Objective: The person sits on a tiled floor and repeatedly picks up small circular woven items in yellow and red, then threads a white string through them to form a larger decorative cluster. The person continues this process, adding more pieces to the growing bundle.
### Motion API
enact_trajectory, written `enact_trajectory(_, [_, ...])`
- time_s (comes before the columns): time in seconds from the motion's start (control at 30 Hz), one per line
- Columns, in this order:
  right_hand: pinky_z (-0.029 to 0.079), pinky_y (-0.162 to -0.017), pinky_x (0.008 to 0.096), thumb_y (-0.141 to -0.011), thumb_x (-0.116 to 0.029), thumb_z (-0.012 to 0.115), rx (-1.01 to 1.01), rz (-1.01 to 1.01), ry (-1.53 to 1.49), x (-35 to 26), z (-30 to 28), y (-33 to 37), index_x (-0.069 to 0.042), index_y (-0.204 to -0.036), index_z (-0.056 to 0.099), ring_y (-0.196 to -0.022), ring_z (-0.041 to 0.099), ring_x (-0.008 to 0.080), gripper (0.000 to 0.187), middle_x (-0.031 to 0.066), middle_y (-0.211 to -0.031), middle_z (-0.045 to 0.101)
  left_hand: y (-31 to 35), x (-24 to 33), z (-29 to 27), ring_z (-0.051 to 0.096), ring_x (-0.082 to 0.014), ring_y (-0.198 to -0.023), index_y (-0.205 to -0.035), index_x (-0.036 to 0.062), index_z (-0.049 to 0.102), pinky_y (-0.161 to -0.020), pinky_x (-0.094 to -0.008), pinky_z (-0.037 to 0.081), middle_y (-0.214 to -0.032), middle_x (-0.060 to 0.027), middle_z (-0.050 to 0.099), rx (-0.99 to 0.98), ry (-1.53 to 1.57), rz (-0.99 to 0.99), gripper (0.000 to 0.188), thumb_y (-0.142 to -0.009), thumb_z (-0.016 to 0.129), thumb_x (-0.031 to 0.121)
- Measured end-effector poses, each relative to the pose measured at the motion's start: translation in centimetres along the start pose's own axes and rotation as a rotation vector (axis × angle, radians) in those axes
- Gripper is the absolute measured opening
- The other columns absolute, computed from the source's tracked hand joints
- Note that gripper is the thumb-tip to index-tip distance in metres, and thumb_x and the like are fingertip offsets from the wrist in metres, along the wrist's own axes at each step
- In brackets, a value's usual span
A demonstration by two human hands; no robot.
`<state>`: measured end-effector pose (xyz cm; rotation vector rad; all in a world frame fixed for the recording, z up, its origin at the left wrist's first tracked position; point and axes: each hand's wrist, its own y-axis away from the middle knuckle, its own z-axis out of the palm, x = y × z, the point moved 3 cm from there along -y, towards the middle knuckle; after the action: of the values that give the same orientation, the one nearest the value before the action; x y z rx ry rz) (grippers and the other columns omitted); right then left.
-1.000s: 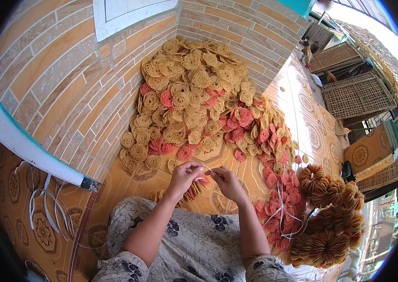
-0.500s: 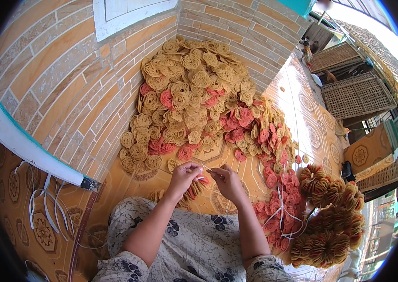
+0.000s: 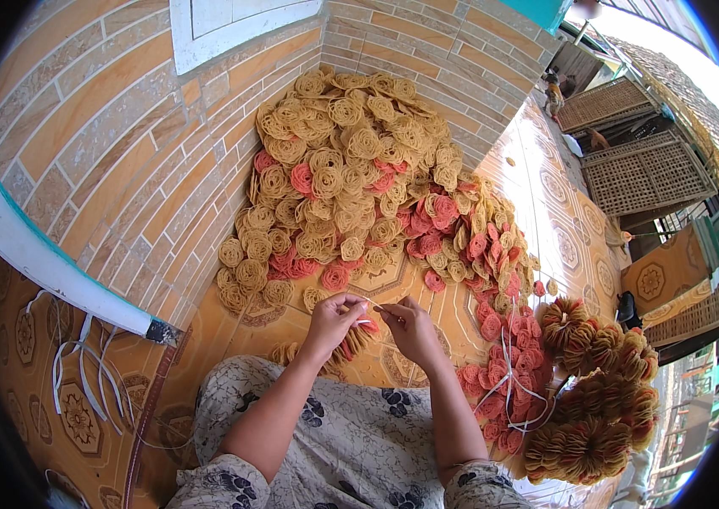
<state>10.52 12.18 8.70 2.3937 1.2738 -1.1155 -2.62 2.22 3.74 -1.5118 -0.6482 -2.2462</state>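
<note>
In front of my lap, my left hand (image 3: 334, 324) and my right hand (image 3: 410, 329) are held close together, fingers pinched. A thin pale strip (image 3: 365, 298) runs between their fingertips. A short white end shows below my left fingers. Beneath my left hand hangs a strung bundle of tan and pink lacy discs (image 3: 358, 341), partly hidden by the hand. More stacked tan discs (image 3: 283, 353) show to the left of that wrist, above my knee.
A large heap of tan and pink lacy discs (image 3: 351, 153) fills the wall corner ahead. Pink discs (image 3: 516, 356) with white strips (image 3: 509, 373) and tied disc bundles (image 3: 601, 382) lie at right. Loose white strips (image 3: 83, 356) hang at left. Woven panels (image 3: 648, 174) stand far right.
My hands stay almost in place, with only slight finger movement on the pale strip. Nothing else has visibly moved.
</note>
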Motion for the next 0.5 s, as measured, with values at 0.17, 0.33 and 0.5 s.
enact_trajectory(0.17, [0.044, -0.059, 0.0328, -0.087, -0.010, 0.065, -0.006, -0.007, 0.002, -0.04, 0.04, 0.05, -0.003, -0.103, 0.070, -0.063, 0.053, 0.0219, 0.018, 0.0122, -0.076, 0.055, -0.29, -0.52, -0.01, 0.059, -0.0055, -0.070, -0.096, -0.0002, 0.066, -0.063, -0.0200, 0.049, -0.083, -0.0030, 0.067, -0.008, 0.009, 0.000, 0.013, -0.089, 0.066, 0.011])
enact_trajectory(0.33, [0.047, -0.063, 0.0342, -0.086, -0.008, 0.063, -0.005, -0.057, 0.033, -0.01, 0.07, 0.14, -0.003, -0.102, 0.070, -0.067, 0.057, 0.0259, 0.018, 0.0137, -0.079, 0.057, -0.37, -0.92, -0.13, 0.062, -0.0069, -0.076, -0.099, -0.0008, 0.065, -0.068, -0.0207, 0.051, -0.087, -0.0050, 0.068, -0.031, 0.035, -0.034, 0.014, -0.090, 0.065, 0.010])
enact_trajectory(0.5, [0.049, -0.068, 0.0378, -0.085, -0.005, 0.061, -0.120, -0.113, 0.238, 0.04, 0.03, 0.49, -0.008, -0.100, 0.071, -0.073, 0.060, 0.0303, 0.019, 0.0134, -0.079, 0.057, -0.50, -0.92, 0.13, 0.063, -0.0095, -0.083, -0.102, 0.0001, 0.062, -0.074, -0.0242, 0.051, -0.091, -0.0044, 0.066, -0.064, 0.111, 0.021, 0.014, -0.093, 0.061, 0.011])
